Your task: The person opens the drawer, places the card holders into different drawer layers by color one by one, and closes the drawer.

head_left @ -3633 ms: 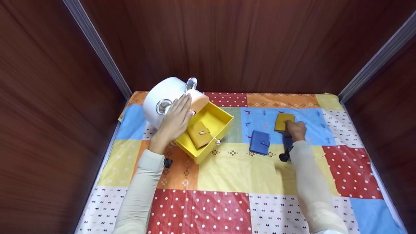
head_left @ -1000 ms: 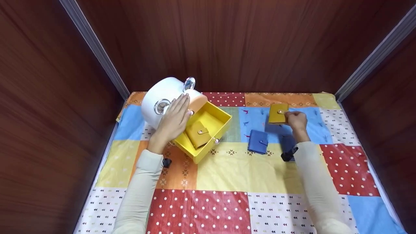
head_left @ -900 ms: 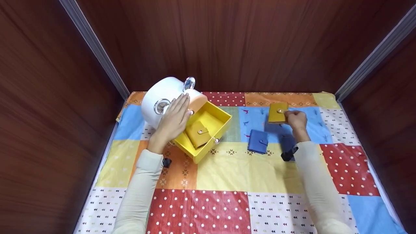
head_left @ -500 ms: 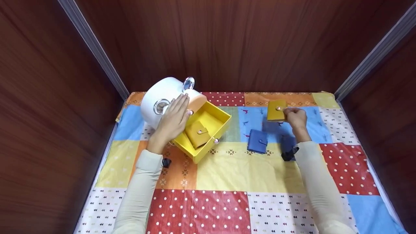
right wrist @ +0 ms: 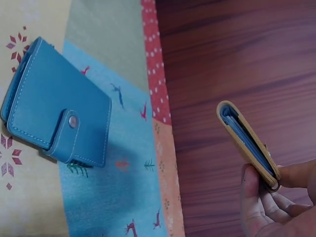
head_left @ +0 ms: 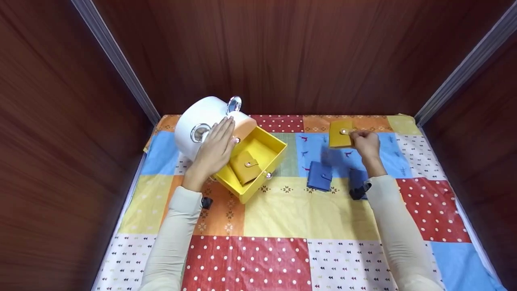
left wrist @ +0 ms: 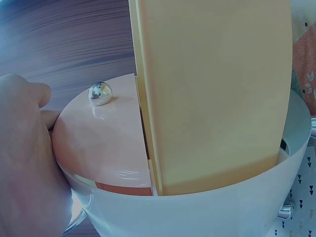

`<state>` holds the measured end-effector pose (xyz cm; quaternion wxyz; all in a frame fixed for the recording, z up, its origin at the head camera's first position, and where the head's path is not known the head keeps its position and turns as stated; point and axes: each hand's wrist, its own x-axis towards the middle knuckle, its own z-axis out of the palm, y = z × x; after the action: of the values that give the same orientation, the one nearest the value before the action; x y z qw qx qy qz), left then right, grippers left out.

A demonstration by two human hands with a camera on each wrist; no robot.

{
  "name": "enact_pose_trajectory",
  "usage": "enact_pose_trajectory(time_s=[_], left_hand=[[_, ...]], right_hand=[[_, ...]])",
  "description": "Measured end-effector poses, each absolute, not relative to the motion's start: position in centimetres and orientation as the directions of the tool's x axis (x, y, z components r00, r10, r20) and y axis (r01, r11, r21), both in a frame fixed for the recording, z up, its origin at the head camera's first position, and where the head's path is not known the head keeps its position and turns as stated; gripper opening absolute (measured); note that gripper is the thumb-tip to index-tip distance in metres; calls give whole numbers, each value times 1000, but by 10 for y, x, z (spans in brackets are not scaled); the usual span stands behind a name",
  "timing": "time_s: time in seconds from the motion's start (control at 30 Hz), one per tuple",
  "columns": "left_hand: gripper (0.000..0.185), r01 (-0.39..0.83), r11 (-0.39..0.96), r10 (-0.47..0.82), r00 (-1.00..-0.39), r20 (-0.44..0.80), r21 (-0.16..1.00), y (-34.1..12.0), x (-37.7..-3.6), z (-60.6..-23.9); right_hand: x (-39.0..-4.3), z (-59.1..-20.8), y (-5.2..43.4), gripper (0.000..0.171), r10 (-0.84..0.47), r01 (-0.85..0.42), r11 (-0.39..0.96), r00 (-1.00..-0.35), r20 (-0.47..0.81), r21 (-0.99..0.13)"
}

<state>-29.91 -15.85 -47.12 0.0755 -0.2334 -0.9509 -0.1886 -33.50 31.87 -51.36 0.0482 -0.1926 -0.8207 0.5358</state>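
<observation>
My right hand (head_left: 366, 146) pinches a yellow snap wallet (head_left: 339, 133) by its right edge, holding it above the cloth. From the right wrist view, the wallet (right wrist: 247, 140) is edge-on, with blue-grey inner sleeves showing. Straight fingers of my left hand (head_left: 216, 147) rest on a white rounded drawer box (head_left: 204, 111) with silver fittings. Its yellow drawer (head_left: 278, 157) is pulled out and holds another yellow wallet (head_left: 245, 167). A peach drawer front (left wrist: 106, 138) beside it sits closed. One blue wallet (head_left: 319, 176) lies on the cloth; a darker blue one (head_left: 357, 178) is partly hidden under my right wrist.
A patchwork cloth (head_left: 278, 218) covers the tabletop. Dark wood panels (head_left: 274, 56) enclose the back and both sides, joined by metal corner strips. A black wrist strap (head_left: 358, 192) hangs over the darker blue wallet.
My right hand has raised the yellow wallet off the cloth and carried it slightly left and toward the back. My left hand stays on the drawer box.
</observation>
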Motion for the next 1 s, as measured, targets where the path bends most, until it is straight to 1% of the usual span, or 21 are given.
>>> enact_pose_trajectory(time_s=[0.33, 1.0], left_hand=[[60, 475, 816, 417, -878, 234, 328, -159, -299, -470], [60, 482, 804, 418, -875, 245, 348, -158, -298, -470]], right_hand=[[-330, -501, 311, 41, 345, 231, 362, -933, -100, -903], [-326, -483, 293, 40, 324, 154, 360, -946, -32, -920]])
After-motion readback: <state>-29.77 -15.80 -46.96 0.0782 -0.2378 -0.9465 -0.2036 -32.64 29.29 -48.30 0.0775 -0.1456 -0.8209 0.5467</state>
